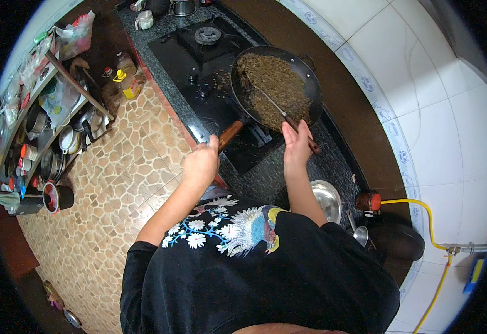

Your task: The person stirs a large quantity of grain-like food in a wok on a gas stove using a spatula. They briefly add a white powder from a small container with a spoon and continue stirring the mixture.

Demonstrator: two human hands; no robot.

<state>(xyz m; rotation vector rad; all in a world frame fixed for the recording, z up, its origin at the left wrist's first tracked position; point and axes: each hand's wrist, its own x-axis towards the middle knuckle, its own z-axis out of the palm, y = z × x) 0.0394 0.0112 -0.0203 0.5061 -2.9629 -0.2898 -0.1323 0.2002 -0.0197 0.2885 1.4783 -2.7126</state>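
Observation:
A black wok (315, 89) holds a broad layer of brown, seed-like or shredded dry food (275, 75), which I cannot name more exactly. My left hand (201, 160) is closed around the wok's wooden handle (230, 135). In my right hand (297, 144) is the wooden grip of a metal-shafted spatula (270, 100); its far end lies in the food at the wok's left side. The wok sits over the near part of a black glass gas cooktop (176, 71), and loose bits of the food are scattered beside the control knobs.
A bare burner (208, 36) is beyond the wok. A steel bowl (327, 200) lies by my right forearm, near a red-lidded jar (368, 201) and a ladle (359, 234). Oil bottles (130, 85) stand on the floor at left, beside a rack (70, 79) of pots. A yellow hose (425, 213) runs along the tiled wall.

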